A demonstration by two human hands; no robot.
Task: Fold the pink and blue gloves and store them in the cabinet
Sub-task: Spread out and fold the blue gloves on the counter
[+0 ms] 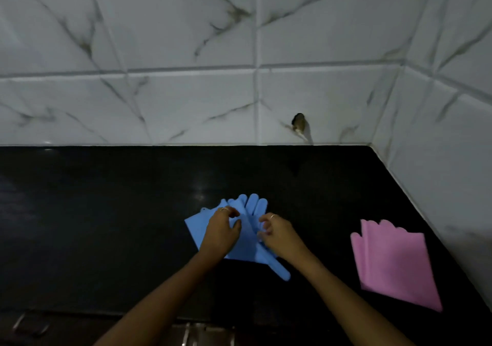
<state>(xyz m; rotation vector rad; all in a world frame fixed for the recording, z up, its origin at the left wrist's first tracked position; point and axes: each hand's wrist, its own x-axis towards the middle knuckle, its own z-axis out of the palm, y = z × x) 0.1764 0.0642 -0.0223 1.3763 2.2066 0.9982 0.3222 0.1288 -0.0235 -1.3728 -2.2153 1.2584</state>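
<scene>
The blue gloves (250, 241) lie on the black countertop (106, 226) near its middle, their fingers pointing toward the wall and one thumb sticking out toward me. My left hand (221, 232) presses on their left part, fingers curled on the rubber. My right hand (277, 232) pinches the gloves at the right side. The pink gloves (394, 260) lie flat and stacked at the right, untouched, about a hand's width from my right hand.
A marble-patterned tiled wall (239, 79) rises behind the counter and turns along its right side. A small dark hole (299, 123) marks the wall. Metal cabinet handles (29, 324) show below the counter's front edge.
</scene>
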